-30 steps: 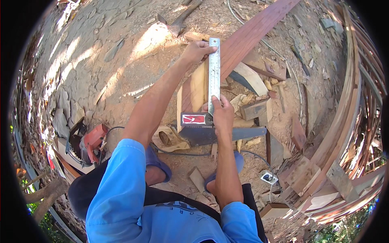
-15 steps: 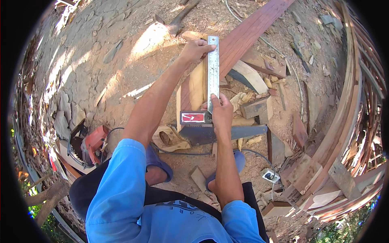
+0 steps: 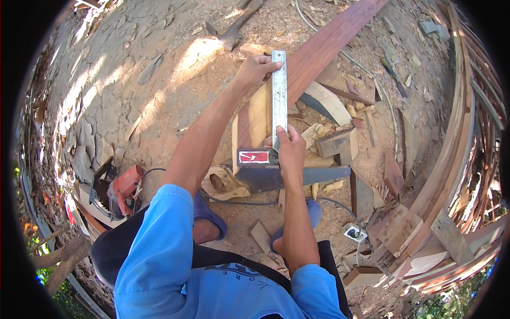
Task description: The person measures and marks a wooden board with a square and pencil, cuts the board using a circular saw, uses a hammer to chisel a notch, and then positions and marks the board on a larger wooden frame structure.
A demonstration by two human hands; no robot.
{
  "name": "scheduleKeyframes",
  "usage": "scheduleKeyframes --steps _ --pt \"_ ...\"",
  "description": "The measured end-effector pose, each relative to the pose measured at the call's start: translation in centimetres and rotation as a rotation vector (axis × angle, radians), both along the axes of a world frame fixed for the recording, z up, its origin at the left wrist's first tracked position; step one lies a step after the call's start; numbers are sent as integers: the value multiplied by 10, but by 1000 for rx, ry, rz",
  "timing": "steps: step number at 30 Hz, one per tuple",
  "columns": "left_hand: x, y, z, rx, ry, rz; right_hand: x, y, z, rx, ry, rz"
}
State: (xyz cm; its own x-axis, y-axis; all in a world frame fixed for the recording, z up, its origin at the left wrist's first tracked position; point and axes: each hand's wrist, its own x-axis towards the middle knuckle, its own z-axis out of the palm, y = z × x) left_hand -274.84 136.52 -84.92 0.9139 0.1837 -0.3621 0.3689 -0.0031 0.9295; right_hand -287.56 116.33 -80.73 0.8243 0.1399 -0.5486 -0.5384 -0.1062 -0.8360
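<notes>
Nearest, past the person's sandals [image 3: 211, 220], a handsaw [image 3: 265, 179] lies crosswise on the ground, its pale wooden handle to the left. Just beyond it the try square [image 3: 279, 98] is held, its dark, red-faced stock near the person and its metal blade pointing away; whether it touches the wood below cannot be told. The right hand [image 3: 291, 150] pinches the blade close to the stock, thumb on top. Farther off, the left hand [image 3: 259, 69] pinches the blade's far end from its left edge.

The square should handle as light and stiff, its smooth blade perhaps a little slippery; the stock is probably the heavier end, so a hold near the corner would steady it. Beyond, a reddish plank [image 3: 329, 50] runs far and right.

Compared with half a second ago, square and hands sit slightly nearer the person; both pinches are unchanged.
</notes>
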Motion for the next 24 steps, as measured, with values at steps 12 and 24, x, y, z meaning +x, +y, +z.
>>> scheduleKeyframes --steps 12,24 --pt "3 -4 -4 45 -2 23 -2 4 0 12 8 -58" --pt "1 -3 -3 25 7 6 -3 7 -4 30 11 -93"
